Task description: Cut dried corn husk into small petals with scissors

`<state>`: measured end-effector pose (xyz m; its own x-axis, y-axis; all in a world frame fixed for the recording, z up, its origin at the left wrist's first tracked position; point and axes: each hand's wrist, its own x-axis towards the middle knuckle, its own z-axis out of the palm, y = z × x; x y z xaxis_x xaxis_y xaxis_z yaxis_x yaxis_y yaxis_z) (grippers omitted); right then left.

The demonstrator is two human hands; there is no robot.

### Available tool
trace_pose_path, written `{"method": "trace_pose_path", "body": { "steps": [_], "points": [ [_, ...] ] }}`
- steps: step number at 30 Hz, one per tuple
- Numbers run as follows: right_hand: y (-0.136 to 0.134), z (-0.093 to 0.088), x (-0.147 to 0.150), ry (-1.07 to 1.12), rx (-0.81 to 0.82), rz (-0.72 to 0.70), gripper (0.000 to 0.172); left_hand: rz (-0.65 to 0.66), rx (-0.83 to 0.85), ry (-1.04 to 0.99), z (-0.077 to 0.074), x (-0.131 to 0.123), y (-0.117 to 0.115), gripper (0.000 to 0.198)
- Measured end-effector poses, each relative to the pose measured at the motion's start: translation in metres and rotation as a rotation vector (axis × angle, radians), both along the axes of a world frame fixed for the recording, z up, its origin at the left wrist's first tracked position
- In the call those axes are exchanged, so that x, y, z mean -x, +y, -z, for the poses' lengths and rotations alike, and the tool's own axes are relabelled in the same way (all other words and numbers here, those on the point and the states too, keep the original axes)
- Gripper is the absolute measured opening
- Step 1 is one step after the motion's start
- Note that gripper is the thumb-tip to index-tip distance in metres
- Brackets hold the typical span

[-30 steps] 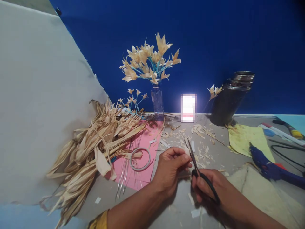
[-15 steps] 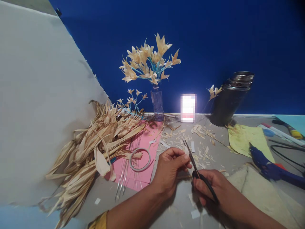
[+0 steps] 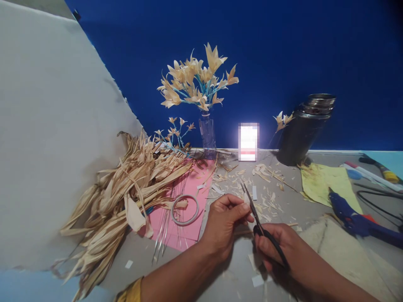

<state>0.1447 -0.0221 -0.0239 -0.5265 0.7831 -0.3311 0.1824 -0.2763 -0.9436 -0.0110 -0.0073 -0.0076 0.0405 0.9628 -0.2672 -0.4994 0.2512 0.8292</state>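
Note:
My right hand (image 3: 273, 247) is closed round the black handles of a pair of scissors (image 3: 255, 209), whose blades point up and away, slightly apart. My left hand (image 3: 228, 222) pinches a small pale piece of corn husk (image 3: 247, 198) between thumb and fingers, right beside the blades. Much of that piece is hidden by the fingers and the scissors. Husk scraps (image 3: 267, 203) lie scattered on the grey table (image 3: 233, 272) beyond the hands. A pile of dried corn husks (image 3: 126, 197) spreads to the left.
Husk flowers (image 3: 195, 79) stand in a clear bottle (image 3: 208, 136) at the back. A roll of tape (image 3: 185, 209) and thin wires (image 3: 162, 233) rest on pink paper (image 3: 192, 235). To the right are a dark flask (image 3: 299, 138), a yellow sheet (image 3: 330, 184) and a blue glue gun (image 3: 352, 218).
Almost nothing differs. Both hands, the husk piece and the scissors keep nearly the same position, and the view has shifted very slightly.

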Motion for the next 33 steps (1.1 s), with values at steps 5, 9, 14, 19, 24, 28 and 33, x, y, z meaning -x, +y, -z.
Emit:
{"method": "trace_pose_path", "body": {
  "steps": [5, 9, 14, 19, 24, 28, 33],
  "points": [
    [0.001, 0.001, -0.002, -0.023, -0.004, -0.007, 0.053, 0.0, -0.001, 0.007, 0.001, 0.001, 0.0, 0.026],
    [0.002, 0.003, -0.002, 0.006, 0.014, -0.016, 0.052, -0.006, 0.002, 0.019, 0.002, 0.001, 0.0, 0.027],
    [0.001, 0.0, 0.0, 0.022, 0.032, -0.001, 0.054, -0.002, 0.012, 0.02, 0.001, 0.001, 0.0, 0.027],
    [0.002, 0.003, -0.002, 0.037, 0.016, 0.103, 0.05, 0.012, 0.017, -0.007, 0.001, 0.001, -0.001, 0.029],
    [0.01, 0.001, -0.008, 0.06, -0.04, 0.402, 0.035, 0.089, 0.049, 0.03, 0.001, 0.0, -0.003, 0.029],
    [0.016, -0.007, -0.013, 0.053, -0.087, 0.511, 0.038, 0.167, 0.033, 0.079, 0.001, -0.003, -0.005, 0.026],
    [0.016, -0.012, -0.017, 0.069, -0.078, 0.42, 0.04, 0.276, 0.013, 0.141, 0.002, -0.003, -0.007, 0.032]
  ]
}}
